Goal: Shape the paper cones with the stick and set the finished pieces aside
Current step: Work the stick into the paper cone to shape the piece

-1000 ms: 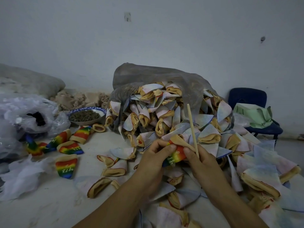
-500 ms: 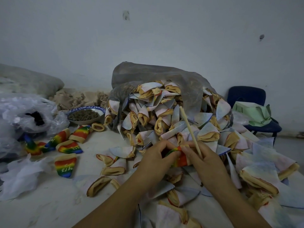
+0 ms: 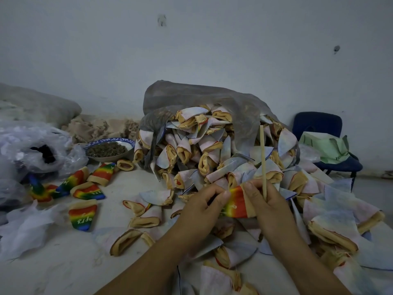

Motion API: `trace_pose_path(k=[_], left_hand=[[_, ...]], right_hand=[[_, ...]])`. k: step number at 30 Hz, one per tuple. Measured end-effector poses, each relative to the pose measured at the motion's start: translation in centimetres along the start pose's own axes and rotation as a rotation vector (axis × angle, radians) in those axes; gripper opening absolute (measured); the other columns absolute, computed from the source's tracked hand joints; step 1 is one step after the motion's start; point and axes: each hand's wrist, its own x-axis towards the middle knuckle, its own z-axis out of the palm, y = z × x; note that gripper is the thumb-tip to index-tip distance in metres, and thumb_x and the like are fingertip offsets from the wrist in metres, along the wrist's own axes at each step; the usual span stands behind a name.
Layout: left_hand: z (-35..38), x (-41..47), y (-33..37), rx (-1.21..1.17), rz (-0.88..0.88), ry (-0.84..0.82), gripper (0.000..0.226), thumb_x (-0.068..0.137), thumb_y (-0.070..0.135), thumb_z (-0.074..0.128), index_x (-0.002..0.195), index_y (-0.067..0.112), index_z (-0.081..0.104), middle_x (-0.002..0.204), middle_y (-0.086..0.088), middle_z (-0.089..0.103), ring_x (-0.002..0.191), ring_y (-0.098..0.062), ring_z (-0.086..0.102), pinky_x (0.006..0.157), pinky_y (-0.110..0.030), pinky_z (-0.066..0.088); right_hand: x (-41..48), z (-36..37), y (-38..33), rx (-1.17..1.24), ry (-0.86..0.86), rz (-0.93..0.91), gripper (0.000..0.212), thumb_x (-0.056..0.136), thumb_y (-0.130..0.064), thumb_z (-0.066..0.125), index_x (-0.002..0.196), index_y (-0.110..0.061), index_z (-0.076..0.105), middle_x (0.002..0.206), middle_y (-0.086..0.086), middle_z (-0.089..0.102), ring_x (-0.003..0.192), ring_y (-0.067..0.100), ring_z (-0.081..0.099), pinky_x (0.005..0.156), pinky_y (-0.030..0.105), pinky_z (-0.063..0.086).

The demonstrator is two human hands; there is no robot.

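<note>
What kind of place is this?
Likely a makeshift piecework workshop: a plastic sack spills a heap of pale cones, rainbow cones lie apart at the left, and a blue chair stands by a bare wall.

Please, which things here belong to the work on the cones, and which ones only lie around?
Job in hand:
rainbow cone, pinched by left hand and right hand
stick, in the right hand
cone pile
finished cones, on the left

Lying about:
bowl
chair
green bag
plastic bag
</note>
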Motion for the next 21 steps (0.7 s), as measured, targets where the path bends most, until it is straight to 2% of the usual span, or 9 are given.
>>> trace_pose_path(k=[2, 4, 7, 9, 12, 15, 19, 21], left_hand=[[-0.11, -0.07, 0.00, -0.013, -0.052, -0.041, 0.020, 0.089, 0.054, 0.050, 0.088, 0.040, 0.063, 0.087, 0.015, 0.060, 0.079, 0.001, 0.056, 0.068, -0.012, 0.046], [-0.19, -0.13, 0.19, -0.047, -0.094, -0.069, 0.018, 0.085, 0.059, 0.053, 0.094, 0.048, 0.064, 0.099, 0.023, 0.062, 0.091, 0.005, 0.058, 0.071, -0.010, 0.048], [-0.36, 0.14, 0.66, -0.104, -0.138, 0.009, 0.019, 0.080, 0.058, 0.055, 0.091, 0.046, 0.065, 0.097, 0.026, 0.064, 0.089, 0.007, 0.060, 0.066, -0.008, 0.047], [-0.57, 0.41, 0.79, -0.176, -0.185, 0.100, 0.014, 0.084, 0.053, 0.057, 0.088, 0.042, 0.066, 0.092, 0.025, 0.064, 0.083, 0.008, 0.060, 0.060, -0.009, 0.046], [-0.87, 0.59, 0.63, -0.330, -0.247, 0.193, 0.014, 0.085, 0.044, 0.062, 0.086, 0.032, 0.069, 0.094, 0.012, 0.069, 0.086, -0.005, 0.065, 0.066, -0.019, 0.052], [-0.66, 0.57, 0.47, -0.451, -0.282, 0.224, 0.026, 0.078, 0.045, 0.065, 0.089, 0.023, 0.070, 0.100, -0.004, 0.069, 0.091, -0.021, 0.066, 0.078, -0.034, 0.057], [-0.24, 0.61, 0.43, -0.763, -0.379, 0.201, 0.014, 0.079, 0.033, 0.068, 0.080, 0.020, 0.070, 0.088, -0.006, 0.070, 0.079, -0.018, 0.069, 0.067, -0.029, 0.057], [-0.33, 0.59, 0.26, -0.854, -0.422, 0.175, 0.014, 0.079, 0.032, 0.069, 0.082, 0.019, 0.070, 0.086, -0.004, 0.072, 0.076, -0.016, 0.070, 0.064, -0.028, 0.057]], right_hand=[[-0.05, 0.07, -0.02, -0.035, -0.025, -0.006, 0.028, 0.074, -0.056, 0.052, 0.083, -0.032, 0.062, 0.078, -0.021, 0.066, 0.069, -0.005, 0.062, 0.052, 0.009, 0.046], [-0.17, 0.23, -0.08, -0.091, -0.072, -0.013, 0.027, 0.072, -0.061, 0.050, 0.083, -0.040, 0.061, 0.082, -0.019, 0.065, 0.074, -0.003, 0.062, 0.054, 0.009, 0.047], [-0.30, 0.34, -0.12, -0.081, -0.122, -0.008, 0.027, 0.072, -0.062, 0.050, 0.086, -0.042, 0.061, 0.087, -0.017, 0.065, 0.080, -0.002, 0.062, 0.062, 0.014, 0.053], [-0.30, 0.31, -0.13, -0.042, -0.136, -0.008, 0.033, 0.071, -0.062, 0.052, 0.089, -0.037, 0.063, 0.088, -0.016, 0.066, 0.082, -0.001, 0.064, 0.066, 0.017, 0.054], [-0.39, 0.70, -0.06, -0.059, -0.163, -0.030, 0.037, 0.070, -0.058, 0.055, 0.089, -0.027, 0.063, 0.081, -0.016, 0.069, 0.075, -0.005, 0.064, 0.060, 0.007, 0.047], [-0.32, 0.95, 0.28, -0.099, -0.142, -0.043, 0.036, 0.074, -0.055, 0.052, 0.084, -0.023, 0.065, 0.077, -0.007, 0.068, 0.072, -0.002, 0.062, 0.059, 0.007, 0.046], [-0.04, 0.84, 0.51, -0.143, -0.097, -0.021, 0.038, 0.075, -0.057, 0.046, 0.086, -0.025, 0.061, 0.078, -0.004, 0.066, 0.072, -0.001, 0.059, 0.059, 0.008, 0.045], [-0.09, 0.93, 0.45, -0.188, -0.093, -0.033, 0.039, 0.076, -0.057, 0.043, 0.084, -0.022, 0.059, 0.073, 0.000, 0.062, 0.064, 0.003, 0.056, 0.054, 0.010, 0.043]])
